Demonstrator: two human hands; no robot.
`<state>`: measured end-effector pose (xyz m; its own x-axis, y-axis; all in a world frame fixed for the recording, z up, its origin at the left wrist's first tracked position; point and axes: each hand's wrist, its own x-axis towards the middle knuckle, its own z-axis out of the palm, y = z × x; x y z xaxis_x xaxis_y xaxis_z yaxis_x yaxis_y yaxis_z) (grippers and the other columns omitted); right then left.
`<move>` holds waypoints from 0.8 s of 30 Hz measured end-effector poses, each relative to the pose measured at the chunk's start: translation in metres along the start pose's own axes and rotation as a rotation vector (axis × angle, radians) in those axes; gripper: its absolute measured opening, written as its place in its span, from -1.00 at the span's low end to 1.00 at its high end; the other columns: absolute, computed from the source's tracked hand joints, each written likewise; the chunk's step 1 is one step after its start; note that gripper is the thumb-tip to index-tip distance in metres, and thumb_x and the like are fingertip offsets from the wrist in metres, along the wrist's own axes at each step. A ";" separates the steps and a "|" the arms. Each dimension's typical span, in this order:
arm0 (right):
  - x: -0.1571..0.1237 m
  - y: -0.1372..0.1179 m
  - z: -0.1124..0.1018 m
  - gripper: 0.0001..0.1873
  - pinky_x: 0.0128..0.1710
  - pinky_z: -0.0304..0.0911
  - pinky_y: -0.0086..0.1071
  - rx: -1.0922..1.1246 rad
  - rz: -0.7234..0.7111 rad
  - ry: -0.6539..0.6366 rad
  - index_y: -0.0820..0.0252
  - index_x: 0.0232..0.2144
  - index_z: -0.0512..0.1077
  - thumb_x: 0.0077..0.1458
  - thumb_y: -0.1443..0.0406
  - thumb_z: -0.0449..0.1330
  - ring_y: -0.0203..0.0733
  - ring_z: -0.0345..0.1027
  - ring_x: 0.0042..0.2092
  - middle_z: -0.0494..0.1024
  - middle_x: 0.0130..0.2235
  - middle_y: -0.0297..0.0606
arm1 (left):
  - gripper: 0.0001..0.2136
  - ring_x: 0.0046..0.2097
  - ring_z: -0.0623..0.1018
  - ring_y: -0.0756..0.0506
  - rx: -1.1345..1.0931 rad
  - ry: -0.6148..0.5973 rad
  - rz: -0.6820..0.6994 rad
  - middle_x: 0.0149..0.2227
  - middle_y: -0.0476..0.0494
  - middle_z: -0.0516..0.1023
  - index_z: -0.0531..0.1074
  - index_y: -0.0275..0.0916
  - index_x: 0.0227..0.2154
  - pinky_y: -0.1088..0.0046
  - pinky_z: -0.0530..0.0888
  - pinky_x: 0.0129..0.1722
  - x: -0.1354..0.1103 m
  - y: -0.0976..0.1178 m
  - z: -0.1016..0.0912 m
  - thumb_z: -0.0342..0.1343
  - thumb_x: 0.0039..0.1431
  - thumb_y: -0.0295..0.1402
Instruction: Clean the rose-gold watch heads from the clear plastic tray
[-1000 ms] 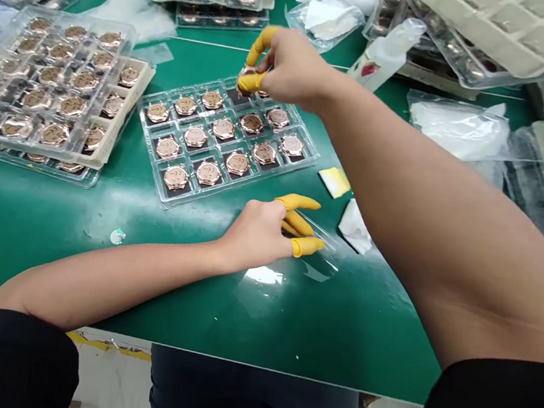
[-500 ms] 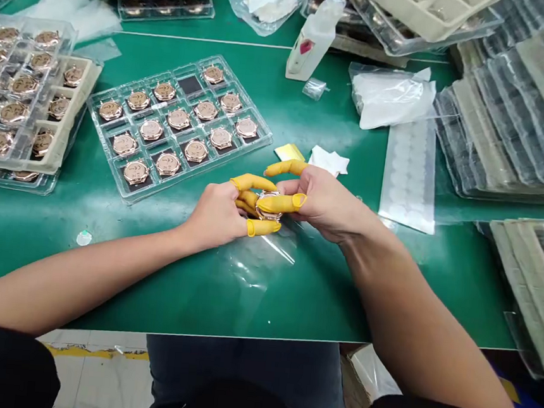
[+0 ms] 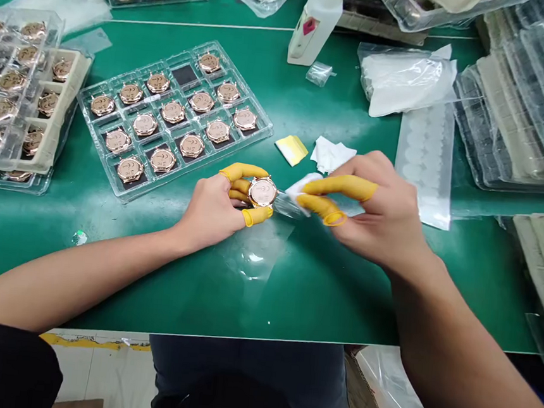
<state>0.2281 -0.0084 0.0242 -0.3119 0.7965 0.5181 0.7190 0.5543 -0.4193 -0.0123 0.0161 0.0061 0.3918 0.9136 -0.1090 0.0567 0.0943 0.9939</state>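
Note:
My left hand point(image 3: 209, 214), in yellow finger cots, grips a rose-gold watch case point(image 3: 262, 192) by its edge between thumb and fingers. Its engraved back faces up toward me. Just to the right, my right hand point(image 3: 381, 207), also in yellow finger cots, pinches a small folded white wipe point(image 3: 303, 186), slightly blurred. The wipe is apart from the back of the case. Clear plastic film point(image 3: 252, 259) lies on the green table under my hands. Beyond my left hand, a clear tray point(image 3: 184, 77) holds rows of similar watch cases, with one back compartment vacant.
Stacked trays of watch cases point(image 3: 64, 122) stand at the left. A white bottle point(image 3: 316, 27) stands at the back. A yellow pad point(image 3: 292, 150), white wipes point(image 3: 332, 155), a bagged white bundle point(image 3: 404, 82) and a strip of round stickers point(image 3: 425, 160) lie nearby. Tray stacks point(image 3: 531, 125) fill the right.
My right hand has moved right, off the watch case, and now holds a white wipe. In my left hand, the case's back is now uncovered. The view has shifted slightly.

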 end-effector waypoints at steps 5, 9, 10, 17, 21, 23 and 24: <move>0.026 -0.024 0.020 -0.88 -0.20 0.30 -0.13 0.039 -0.109 -0.084 -0.02 -0.18 0.60 0.26 0.31 0.29 -0.07 0.42 -0.20 0.62 -0.19 -0.20 | -0.46 -0.22 0.71 -0.02 -0.071 -0.006 -0.019 -0.21 -0.06 0.72 0.55 -0.25 0.01 0.49 0.67 -0.14 0.002 -0.002 0.000 0.45 -0.13 -0.45; 0.019 -0.017 0.028 -0.85 -0.28 0.26 -0.19 0.042 -0.078 -0.015 -0.02 -0.12 0.61 0.26 0.28 0.32 -0.10 0.36 -0.27 0.57 -0.32 -0.24 | -0.45 -0.19 0.72 -0.03 -0.081 0.009 -0.003 -0.18 -0.07 0.72 0.55 -0.25 0.01 0.48 0.68 -0.11 0.002 -0.003 0.000 0.46 -0.14 -0.47; 0.018 -0.015 0.029 -0.85 -0.28 0.27 -0.19 0.050 -0.084 -0.017 -0.02 -0.11 0.61 0.26 0.28 0.33 -0.10 0.36 -0.27 0.56 -0.32 -0.24 | -0.46 -0.18 0.73 -0.04 -0.081 -0.007 -0.001 -0.16 -0.08 0.73 0.56 -0.25 0.01 0.47 0.69 -0.09 0.002 -0.003 0.000 0.45 -0.13 -0.47; 0.017 -0.017 0.031 -0.86 -0.30 0.26 -0.19 0.062 -0.088 0.021 -0.02 -0.15 0.60 0.26 0.32 0.29 -0.11 0.38 -0.28 0.52 -0.31 -0.23 | -0.46 -0.15 0.74 -0.06 -0.059 0.017 -0.004 -0.16 -0.10 0.74 0.57 -0.25 0.01 0.47 0.69 -0.09 0.002 -0.003 0.001 0.47 -0.11 -0.44; 0.015 -0.016 0.033 -0.89 -0.33 0.23 -0.21 0.036 -0.107 0.070 0.02 -0.17 0.58 0.27 0.32 0.29 -0.13 0.37 -0.31 0.51 -0.31 -0.23 | -0.47 -0.17 0.74 -0.06 -0.086 -0.022 -0.015 -0.17 -0.10 0.74 0.57 -0.27 0.01 0.46 0.69 -0.08 0.001 -0.003 0.001 0.45 -0.12 -0.46; 0.015 -0.016 0.033 -0.92 -0.32 0.22 -0.20 -0.016 -0.081 0.092 0.02 -0.19 0.58 0.26 0.30 0.32 -0.12 0.37 -0.31 0.51 -0.32 -0.22 | -0.47 -0.18 0.73 -0.05 -0.075 -0.001 -0.017 -0.17 -0.10 0.74 0.58 -0.28 0.01 0.45 0.69 -0.09 0.000 -0.002 0.001 0.46 -0.11 -0.44; 0.015 -0.016 0.033 -0.93 -0.32 0.22 -0.20 -0.013 -0.078 0.077 0.01 -0.19 0.58 0.25 0.28 0.33 -0.12 0.37 -0.31 0.51 -0.33 -0.23 | -0.47 -0.18 0.73 -0.06 -0.067 0.001 -0.018 -0.16 -0.11 0.74 0.58 -0.28 0.01 0.44 0.70 -0.09 0.000 -0.002 0.001 0.46 -0.11 -0.44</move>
<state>0.1913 0.0025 0.0139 -0.3188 0.7298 0.6048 0.7027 0.6102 -0.3660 -0.0114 0.0156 0.0039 0.3899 0.9121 -0.1264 0.0017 0.1366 0.9906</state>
